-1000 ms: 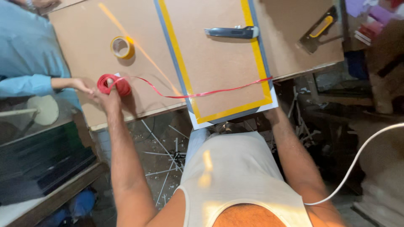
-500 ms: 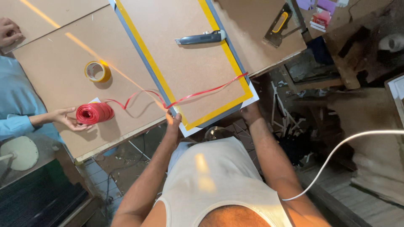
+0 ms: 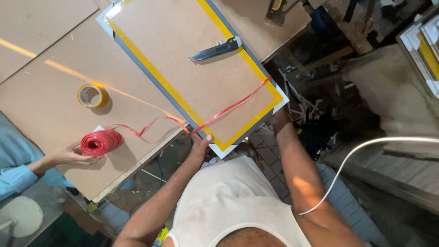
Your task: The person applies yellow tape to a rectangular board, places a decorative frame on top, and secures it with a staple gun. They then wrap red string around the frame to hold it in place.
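A brown board edged with yellow tape [image 3: 192,68] lies on the brown worktable [image 3: 50,91], its near corner jutting over the table edge. My left hand [image 3: 200,144] grips the board's near edge, thumb on top, pinching a red plastic ribbon [image 3: 231,107] that crosses the corner. My right hand [image 3: 275,116] holds the board's right corner from beneath, fingers hidden under it, where the ribbon ends. The ribbon trails left to a red spool [image 3: 101,142], which another person's hand [image 3: 73,154] in a blue sleeve steadies on the table.
A grey utility knife [image 3: 216,49] rests on the board. A yellow tape roll [image 3: 93,96] sits on the table left of it. A tool with a yellow handle [image 3: 275,10] lies at the far edge. A white cable [image 3: 366,151] hangs at right over scrap-strewn floor.
My left hand has settled on the board's near edge with the ribbon. The spool and the other person's hand stay in place, and the ribbon lies looser between them.
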The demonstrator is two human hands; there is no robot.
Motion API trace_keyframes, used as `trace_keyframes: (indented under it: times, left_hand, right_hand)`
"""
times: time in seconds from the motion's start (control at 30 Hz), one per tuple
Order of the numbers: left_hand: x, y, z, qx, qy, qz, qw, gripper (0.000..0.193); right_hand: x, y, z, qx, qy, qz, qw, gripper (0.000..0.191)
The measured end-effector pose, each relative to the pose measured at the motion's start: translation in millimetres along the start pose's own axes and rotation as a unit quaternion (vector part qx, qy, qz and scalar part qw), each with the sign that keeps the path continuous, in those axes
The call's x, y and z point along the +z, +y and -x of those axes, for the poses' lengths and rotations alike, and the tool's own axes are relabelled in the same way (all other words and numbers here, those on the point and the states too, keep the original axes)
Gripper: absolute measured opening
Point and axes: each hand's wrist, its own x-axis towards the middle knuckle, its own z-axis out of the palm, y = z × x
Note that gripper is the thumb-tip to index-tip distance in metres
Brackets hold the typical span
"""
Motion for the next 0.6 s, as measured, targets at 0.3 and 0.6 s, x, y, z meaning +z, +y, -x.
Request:
trace_keyframes:
  times: [0.3, 0.6]
  left_hand:
    - [18, 153, 106, 0.131, -0.112, -0.564, 0.807, 0.04]
    - [26, 144, 16, 0.476, 0.068, -0.646, 0.594, 0.015]
  right_hand:
    - [20, 20, -2, -0.05, 0.035, -0.013, 0.998, 0.046]
    - [96, 150, 44, -0.023, 0.072, 0.179, 0.981, 0.037]
